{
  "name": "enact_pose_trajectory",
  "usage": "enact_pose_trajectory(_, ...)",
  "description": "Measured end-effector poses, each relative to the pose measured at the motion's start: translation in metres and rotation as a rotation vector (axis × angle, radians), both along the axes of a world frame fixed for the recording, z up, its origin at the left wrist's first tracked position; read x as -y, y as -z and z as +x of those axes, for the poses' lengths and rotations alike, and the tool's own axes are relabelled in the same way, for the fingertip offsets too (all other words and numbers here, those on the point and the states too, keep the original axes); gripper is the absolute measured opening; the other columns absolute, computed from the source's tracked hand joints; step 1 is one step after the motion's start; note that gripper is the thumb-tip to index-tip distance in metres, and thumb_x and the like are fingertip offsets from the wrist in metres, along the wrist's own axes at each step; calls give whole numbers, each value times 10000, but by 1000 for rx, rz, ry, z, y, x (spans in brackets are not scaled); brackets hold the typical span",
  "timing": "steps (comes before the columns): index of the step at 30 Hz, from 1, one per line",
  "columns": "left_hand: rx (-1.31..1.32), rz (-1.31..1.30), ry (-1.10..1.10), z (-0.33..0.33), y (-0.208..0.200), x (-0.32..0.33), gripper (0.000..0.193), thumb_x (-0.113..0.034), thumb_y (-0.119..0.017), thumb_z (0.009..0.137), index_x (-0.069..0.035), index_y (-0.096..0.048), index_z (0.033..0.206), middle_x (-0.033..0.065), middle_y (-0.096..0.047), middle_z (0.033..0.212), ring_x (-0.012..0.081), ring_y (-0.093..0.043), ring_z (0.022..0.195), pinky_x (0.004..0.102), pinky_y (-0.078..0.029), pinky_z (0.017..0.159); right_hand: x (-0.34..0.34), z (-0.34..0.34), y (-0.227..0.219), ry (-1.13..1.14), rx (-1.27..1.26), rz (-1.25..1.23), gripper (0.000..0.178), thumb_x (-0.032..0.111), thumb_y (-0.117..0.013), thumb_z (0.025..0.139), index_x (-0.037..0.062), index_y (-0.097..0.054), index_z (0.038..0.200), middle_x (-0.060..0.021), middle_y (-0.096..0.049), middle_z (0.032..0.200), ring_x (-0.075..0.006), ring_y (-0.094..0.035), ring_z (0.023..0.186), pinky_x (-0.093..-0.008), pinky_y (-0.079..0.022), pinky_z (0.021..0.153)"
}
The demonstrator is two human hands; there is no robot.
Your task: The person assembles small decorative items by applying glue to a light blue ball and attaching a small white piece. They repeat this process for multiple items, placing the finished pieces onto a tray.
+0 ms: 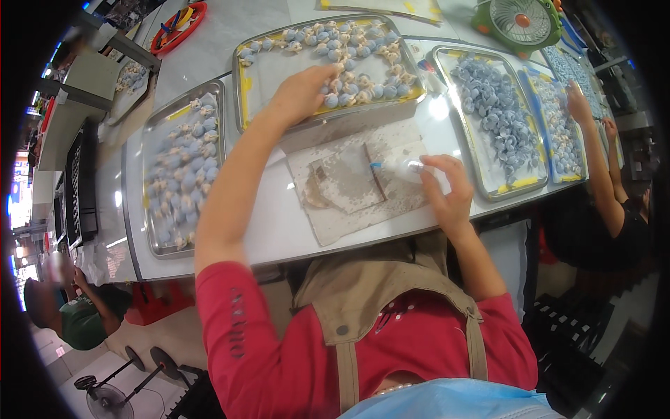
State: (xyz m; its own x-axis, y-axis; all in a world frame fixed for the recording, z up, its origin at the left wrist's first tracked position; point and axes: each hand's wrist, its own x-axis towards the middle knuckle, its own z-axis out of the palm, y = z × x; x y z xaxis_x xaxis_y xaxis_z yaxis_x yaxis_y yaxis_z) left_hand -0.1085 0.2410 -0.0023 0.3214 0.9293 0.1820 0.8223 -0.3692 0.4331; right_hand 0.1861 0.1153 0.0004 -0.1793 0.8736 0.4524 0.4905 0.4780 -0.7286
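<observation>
Left hand (301, 93) bunches at figurines (335, 46) in one tray (279, 74), hold unclear; right hand (450, 188) pinches one clear bottle (406, 171) over one board (338, 227), bare surface (262, 220) off its left edge.

Dark lettering (236, 322) along red sleeve (262, 321); small script (384, 320) on red shirt front (419, 342), partly covered

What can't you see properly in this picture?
All in the head view:
- Whether the left hand grips a piece: its own fingers hide that.
- What the whitish thing in the right hand is: it's blurred, and fingers cover part.
- The details of the pieces in the left tray: blur smears them.
- The far side of the topmost tray: the picture's top edge cuts it off.
</observation>
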Motion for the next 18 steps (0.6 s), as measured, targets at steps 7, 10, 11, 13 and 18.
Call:
enact_pose_trajectory(7,1263,-283,-371,-12,-15,55,312,-27,-611,803,-29,-589,1114,38,-593,982,120,-594,839,226,-477,747,-6,4,8,1,105,-91,329,153,-687,734,47,-605,1035,-95,-609,964,-265,-533,904,-352,-413,788)
enact_pose_trajectory(10,1277,-400,-368,19,-26,124,339,-37,-614,811,2,-562,1144,72,-615,957,126,-602,793,225,-484,732,-7,9,10,0,281,-82,370,219,-723,690,49,-608,997,-87,-607,953,-266,-531,880,-363,-392,783)
enact_pose_trajectory(11,1312,-426,-354,36,-27,147,350,-49,-615,820,1,-550,1161,81,-628,933,126,-602,777,225,-486,720,-5,9,7,-1,311,-119,382,234,-733,673,49,-608,983,-85,-607,947,-266,-533,874,-365,-387,785)
enact_pose_trajectory(13,1517,-645,-254,53,-13,186,362,-60,-588,850,-10,-520,1201,83,-627,945,135,-602,769,227,-490,702,0,9,7,4,312,-164,388,248,-745,659,48,-606,961,-87,-605,933,-263,-537,851,-365,-389,779)
enact_pose_trajectory(18,1768,-921,-407,103,7,226,370,-34,-556,867,21,-468,1223,117,-546,1110,170,-596,831,223,-487,706,15,9,7,56,-43,-393,313,217,-733,696,40,-596,916,-87,-580,825,-230,-539,767,-331,-424,710)
